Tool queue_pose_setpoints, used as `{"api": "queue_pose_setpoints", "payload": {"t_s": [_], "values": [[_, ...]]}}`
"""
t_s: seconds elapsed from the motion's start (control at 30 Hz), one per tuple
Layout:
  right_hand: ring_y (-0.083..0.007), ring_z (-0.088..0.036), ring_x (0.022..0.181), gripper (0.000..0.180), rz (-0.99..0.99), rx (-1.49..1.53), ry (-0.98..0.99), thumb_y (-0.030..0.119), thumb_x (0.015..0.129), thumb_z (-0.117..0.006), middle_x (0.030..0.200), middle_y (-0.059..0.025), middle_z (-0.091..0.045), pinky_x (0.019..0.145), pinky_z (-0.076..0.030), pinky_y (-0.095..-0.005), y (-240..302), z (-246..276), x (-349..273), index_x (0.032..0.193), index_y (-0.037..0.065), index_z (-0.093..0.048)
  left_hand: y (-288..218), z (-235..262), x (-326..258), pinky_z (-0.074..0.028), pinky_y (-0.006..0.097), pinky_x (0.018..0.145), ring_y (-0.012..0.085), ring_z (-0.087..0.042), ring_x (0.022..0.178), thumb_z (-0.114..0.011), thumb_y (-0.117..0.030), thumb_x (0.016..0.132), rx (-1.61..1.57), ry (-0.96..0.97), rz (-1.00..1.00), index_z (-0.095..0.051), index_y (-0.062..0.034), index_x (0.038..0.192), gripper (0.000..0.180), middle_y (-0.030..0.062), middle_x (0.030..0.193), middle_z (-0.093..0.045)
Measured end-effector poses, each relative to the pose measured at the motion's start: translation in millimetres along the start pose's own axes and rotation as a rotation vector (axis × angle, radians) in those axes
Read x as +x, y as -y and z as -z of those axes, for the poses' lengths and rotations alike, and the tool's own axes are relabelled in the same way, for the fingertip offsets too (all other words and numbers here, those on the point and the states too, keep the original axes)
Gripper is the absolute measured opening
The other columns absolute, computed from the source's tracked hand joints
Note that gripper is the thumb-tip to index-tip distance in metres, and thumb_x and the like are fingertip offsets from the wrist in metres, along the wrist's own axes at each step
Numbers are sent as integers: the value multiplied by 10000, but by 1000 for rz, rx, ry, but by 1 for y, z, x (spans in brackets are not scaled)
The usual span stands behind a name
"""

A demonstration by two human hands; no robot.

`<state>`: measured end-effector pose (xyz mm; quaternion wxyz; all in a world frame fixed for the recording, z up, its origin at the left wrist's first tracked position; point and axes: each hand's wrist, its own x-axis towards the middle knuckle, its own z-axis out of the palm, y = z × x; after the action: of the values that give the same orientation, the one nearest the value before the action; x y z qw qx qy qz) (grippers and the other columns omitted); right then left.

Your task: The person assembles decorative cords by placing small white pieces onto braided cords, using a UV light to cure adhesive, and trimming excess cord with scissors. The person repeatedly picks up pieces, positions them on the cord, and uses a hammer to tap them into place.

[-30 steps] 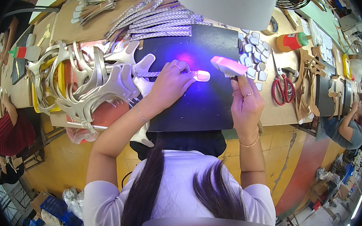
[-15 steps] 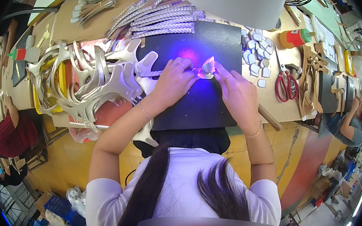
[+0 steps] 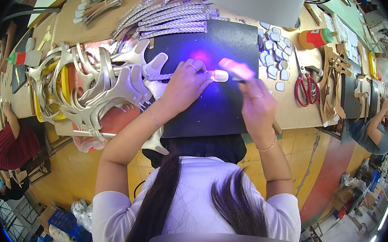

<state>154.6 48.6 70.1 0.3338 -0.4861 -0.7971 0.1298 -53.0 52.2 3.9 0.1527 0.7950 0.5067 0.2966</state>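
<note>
Over the black work board (image 3: 213, 116), my left hand (image 3: 185, 85) is closed, pinching a braided silver strap (image 3: 158, 77) by its end. A rounded pale tab (image 3: 220, 76) sticks out from those fingertips, lit by pink and blue light. My right hand (image 3: 258, 104) is closed round the handle of a hammer (image 3: 237, 69). The hammer's head is raised just right of and beyond the tab, apart from it, smeared by motion and glowing pink. Most of its handle is hidden in my hand.
Silvery sandal-like frames (image 3: 108, 89) crowd the left. Braided straps (image 3: 175, 23) lie at the back. Right of the board are rounded grey tabs (image 3: 275, 52), red-handled scissors (image 3: 305, 92) and a red-and-green bottle (image 3: 315, 38). A white lamp-like shade (image 3: 249, 2) overhangs the far side.
My right hand has left the tab, moved right and taken hold of the hammer, whose handle lay beside the board. The tab now lies flat at my left fingertips.
</note>
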Motion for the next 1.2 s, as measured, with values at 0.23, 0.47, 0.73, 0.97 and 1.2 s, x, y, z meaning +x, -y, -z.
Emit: {"api": "queue_pose_setpoints", "payload": {"t_s": [0.23,0.47,0.73,0.97,1.2], "values": [[-227,-599,601,382,13,108,-169,35,888,-718,837,-100,-670,550,-480,-308,-6,12,2,1265,74,-674,0,-1,0,-455,389,828,250,-582,927,-756,-164,834,-9,2,3,-748,-52,926,145,63,932,-594],[-219,-599,621,380,26,212,-191,-15,893,-699,942,-136,-707,564,-478,-283,6,24,3,1266,45,-662,1,-1,1,-451,387,825,246,-586,930,-756,-173,837,-13,-20,-8,-752,-53,927,151,59,928,-596],[-224,-614,640,389,60,237,-205,-23,893,-693,1057,-159,-724,588,-498,-272,8,24,5,1276,39,-654,0,-1,0,-451,383,831,241,-584,927,-760,-164,831,-22,-15,9,-755,-50,932,152,56,924,-594],[-209,-595,618,433,33,195,-157,-1,890,-703,885,-109,-691,563,-484,-288,10,15,1,1312,77,-658,0,-2,0,-455,380,839,239,-588,936,-759,-158,832,-18,-12,5,-758,-52,940,151,59,918,-594],[-213,-602,618,458,-72,63,-102,34,876,-724,812,-84,-660,573,-495,-312,-1,6,-8,1321,123,-663,-1,-1,-1,-454,386,846,248,-586,932,-746,-167,845,-30,-15,20,-736,-44,951,162,69,915,-599]]}}
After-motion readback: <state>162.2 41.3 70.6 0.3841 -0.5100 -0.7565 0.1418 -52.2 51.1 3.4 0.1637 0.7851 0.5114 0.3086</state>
